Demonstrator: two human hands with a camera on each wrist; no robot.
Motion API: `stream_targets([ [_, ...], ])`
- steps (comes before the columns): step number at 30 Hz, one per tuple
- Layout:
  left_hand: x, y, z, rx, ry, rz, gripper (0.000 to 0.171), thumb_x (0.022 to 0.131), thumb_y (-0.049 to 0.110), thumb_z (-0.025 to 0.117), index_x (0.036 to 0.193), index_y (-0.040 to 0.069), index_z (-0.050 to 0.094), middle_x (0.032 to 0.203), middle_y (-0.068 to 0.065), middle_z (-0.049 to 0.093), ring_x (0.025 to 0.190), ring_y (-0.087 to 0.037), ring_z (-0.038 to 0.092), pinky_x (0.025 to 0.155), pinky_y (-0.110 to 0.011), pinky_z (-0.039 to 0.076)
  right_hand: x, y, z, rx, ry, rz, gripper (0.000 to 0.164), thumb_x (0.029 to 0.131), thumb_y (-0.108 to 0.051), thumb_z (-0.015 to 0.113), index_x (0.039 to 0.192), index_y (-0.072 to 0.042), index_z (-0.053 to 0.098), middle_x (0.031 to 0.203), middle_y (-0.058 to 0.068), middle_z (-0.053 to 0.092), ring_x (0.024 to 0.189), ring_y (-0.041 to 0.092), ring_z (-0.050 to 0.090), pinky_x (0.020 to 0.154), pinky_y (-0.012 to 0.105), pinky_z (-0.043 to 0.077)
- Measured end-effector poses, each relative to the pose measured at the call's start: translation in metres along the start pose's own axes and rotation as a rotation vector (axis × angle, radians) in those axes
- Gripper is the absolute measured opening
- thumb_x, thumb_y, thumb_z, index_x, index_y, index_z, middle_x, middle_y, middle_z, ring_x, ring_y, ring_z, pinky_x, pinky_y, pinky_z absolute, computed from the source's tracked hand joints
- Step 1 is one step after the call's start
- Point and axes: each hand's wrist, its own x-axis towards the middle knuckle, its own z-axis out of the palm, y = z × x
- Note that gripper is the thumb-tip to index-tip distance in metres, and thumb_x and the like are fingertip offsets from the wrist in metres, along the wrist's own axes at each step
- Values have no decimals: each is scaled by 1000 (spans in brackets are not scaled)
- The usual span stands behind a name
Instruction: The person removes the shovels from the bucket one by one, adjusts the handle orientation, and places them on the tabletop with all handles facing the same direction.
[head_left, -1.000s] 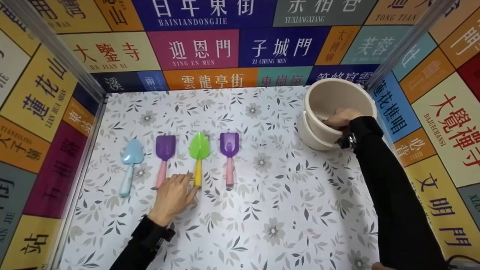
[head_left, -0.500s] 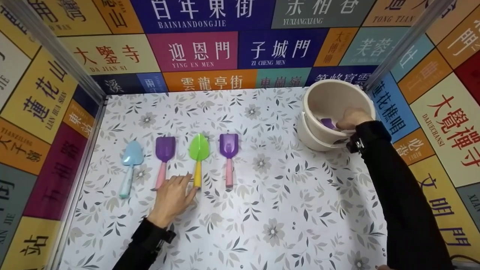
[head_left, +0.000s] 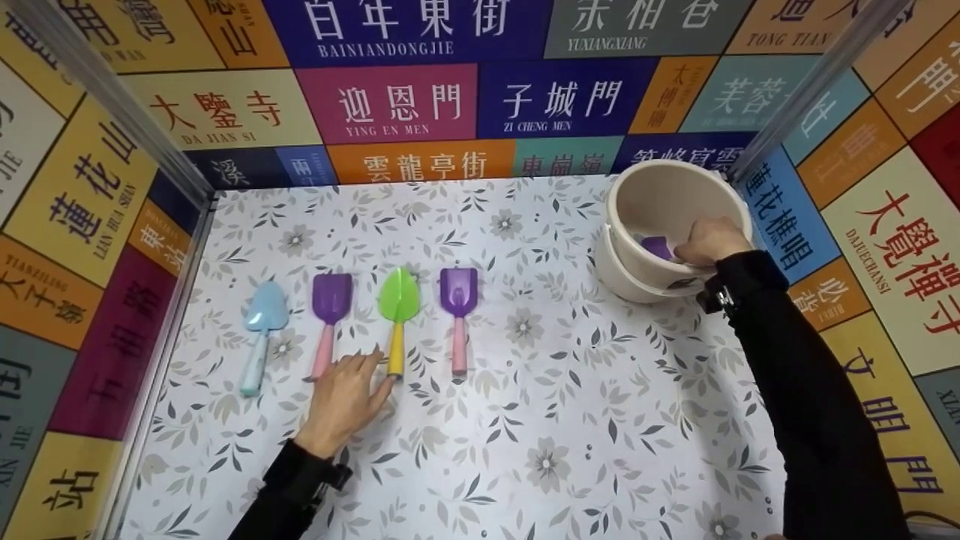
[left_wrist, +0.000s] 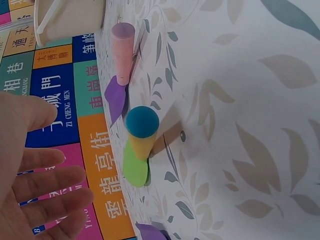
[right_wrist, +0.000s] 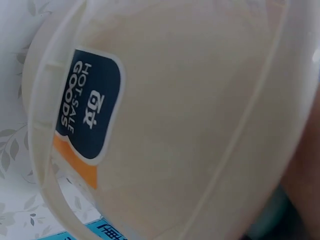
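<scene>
Bucket: cream, standing upright at the far right of the floral-covered table (head_left: 570,409), close to the corner of the printed walls (head_left: 405,105); the bucket (head_left: 630,271) bears a dark blue and orange label (right_wrist: 92,107), seen in the right wrist view, with its handle (right_wrist: 42,130) hanging down the outside.
Bucket contents: one purple piece (head_left: 656,247) visible inside, just beside the fingers of the right hand; the rest of it is concealed.
Right hand: the right hand (head_left: 712,241) reaches over the near rim into the bucket; its fingertips are hidden, so how far the fingers are bent, and whether they hold the purple piece, cannot be told.
Left hand: the left hand (head_left: 349,397) is at the near end of the row, fingers loosely extended and thumb apart, grasping nothing; its fingers overlap the handle end of the left purple shovel (head_left: 331,295) in the head view, contact not determinable.
Green trowel: the green trowel (head_left: 399,295), with yellow handle and blue end, lies just beyond the left thumb.
Outer tools: light-blue trowel (head_left: 266,306) at the left end of the row, right purple shovel (head_left: 459,291) at the right end; all four lie apart, handles toward the person.
Sleeves: black on both arms.
</scene>
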Motion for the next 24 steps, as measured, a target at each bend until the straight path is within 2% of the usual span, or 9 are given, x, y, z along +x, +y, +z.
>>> stream_targets([
  [2, 0, 0, 0, -3, -2, -3, 39, 89, 22, 84, 118, -3, 73, 102, -19, 79, 87, -35, 74, 76, -46, 62, -2, -1, -3, -2, 12, -5, 28, 90, -23, 63, 82, 4, 59, 90, 27, 61, 93, 47, 57, 85, 54, 49],
  [9, 1, 2, -1, 2, 10, 1, 40, 89, 24, 84, 117, -2, 74, 101, -19, 79, 87, -35, 74, 76, -45, 62, -15, -5, -19, 29, 1, -4, 25, 87, -21, 68, 76, 0, 59, 77, 16, 61, 79, 37, 58, 65, 35, 44],
  [11, 1, 2, -1, 8, 19, 5, 39, 88, 22, 85, 116, -2, 74, 100, -18, 79, 86, -34, 74, 75, -45, 62, -20, -6, -25, 23, 1, -18, 25, 87, -20, 68, 76, 1, 61, 76, 17, 62, 79, 36, 59, 63, 33, 44],
  [16, 2, 3, -2, 3, 14, 2, 39, 87, 22, 85, 116, -2, 74, 100, -18, 79, 85, -34, 74, 74, -44, 62, -33, -9, -40, -1, 20, -36, 28, 88, -21, 66, 82, 7, 65, 80, 23, 67, 80, 39, 62, 63, 35, 46],
  [22, 5, 5, -5, -12, 22, 9, 39, 88, 25, 84, 115, -1, 74, 100, -19, 79, 85, -34, 74, 73, -45, 62, -48, -6, -51, 24, 49, -23, 42, 94, -23, 65, 107, 16, 65, 107, 40, 66, 96, 50, 62, 77, 52, 54],
  [24, 5, 5, -6, -17, 33, 14, 39, 87, 24, 85, 115, -2, 74, 100, -19, 79, 85, -34, 74, 74, -45, 62, -54, -4, -51, 38, 83, -28, 44, 95, -24, 64, 112, 16, 63, 111, 41, 65, 98, 51, 61, 76, 52, 53],
])
